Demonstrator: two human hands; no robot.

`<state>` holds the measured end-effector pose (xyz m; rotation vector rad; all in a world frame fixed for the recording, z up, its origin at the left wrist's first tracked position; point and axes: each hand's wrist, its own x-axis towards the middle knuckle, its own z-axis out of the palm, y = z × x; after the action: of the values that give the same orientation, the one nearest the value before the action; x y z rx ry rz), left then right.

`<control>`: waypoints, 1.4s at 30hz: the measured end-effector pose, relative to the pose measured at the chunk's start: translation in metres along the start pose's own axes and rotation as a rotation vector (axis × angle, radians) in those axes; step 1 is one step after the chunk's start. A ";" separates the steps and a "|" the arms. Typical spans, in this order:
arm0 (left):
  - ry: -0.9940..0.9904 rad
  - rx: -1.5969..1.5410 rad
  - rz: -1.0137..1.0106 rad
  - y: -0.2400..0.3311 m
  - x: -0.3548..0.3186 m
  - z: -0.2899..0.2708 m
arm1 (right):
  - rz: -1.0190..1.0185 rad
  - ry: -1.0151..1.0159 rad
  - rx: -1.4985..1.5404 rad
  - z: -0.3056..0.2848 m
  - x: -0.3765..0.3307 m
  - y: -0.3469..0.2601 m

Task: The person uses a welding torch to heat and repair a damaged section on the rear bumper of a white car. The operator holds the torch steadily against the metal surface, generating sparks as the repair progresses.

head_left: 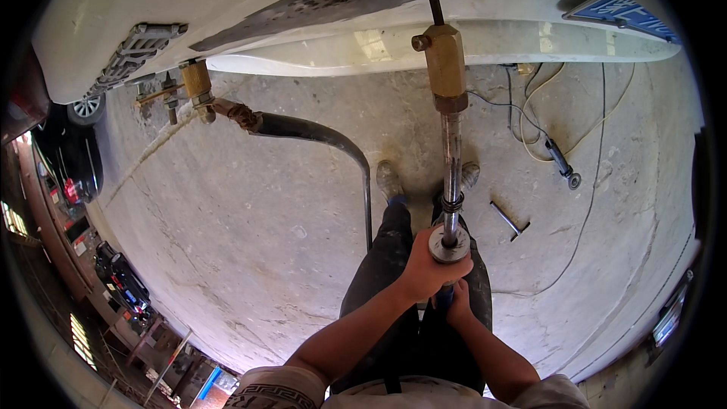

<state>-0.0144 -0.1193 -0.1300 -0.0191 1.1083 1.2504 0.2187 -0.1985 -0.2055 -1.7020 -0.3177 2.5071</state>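
One long steel rod tool point(451, 159), two hands on it. Left hand point(426, 269) has its fingers curled shut around the sliding weight disc point(448, 245) near the rod's lower end. Right hand point(457, 307) sits just below, fingers closed on the blue handle point(444, 297), mostly hidden by the left hand. The rod's long axis runs nearly straight up the view, away from the person, ending in one brass block point(445, 60) with a thin dark tip against the white car body point(318, 7). One second brass fitting point(198, 82) with a black hose point(318, 136) hangs at left. Two shoes point(389, 179) on the concrete floor point(250, 227). One small metal bar point(509, 220) and one cabled tool point(563, 163) lie at right, well apart from the hands.
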 end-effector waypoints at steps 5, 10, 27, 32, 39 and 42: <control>-0.005 -0.001 0.021 0.001 0.000 0.000 | 0.008 0.005 -0.016 0.002 -0.001 -0.003; 0.003 0.025 0.034 0.002 -0.001 0.000 | 0.019 0.005 -0.034 0.001 0.000 -0.002; 0.005 -0.059 0.000 0.017 0.003 0.003 | 0.062 -0.004 -0.046 0.002 0.001 -0.005; -0.034 0.010 -0.011 -0.025 -0.013 -0.006 | 0.090 -0.032 -0.090 -0.034 -0.006 0.043; -0.033 -0.018 0.029 0.009 -0.006 0.003 | 0.114 -0.004 -0.073 0.004 -0.018 -0.007; -0.041 -0.016 0.022 0.022 -0.001 0.007 | 0.084 -0.014 -0.070 0.011 -0.013 -0.011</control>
<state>-0.0263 -0.1077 -0.1140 0.0062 1.0659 1.2742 0.2132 -0.1914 -0.1872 -1.7598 -0.3457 2.5975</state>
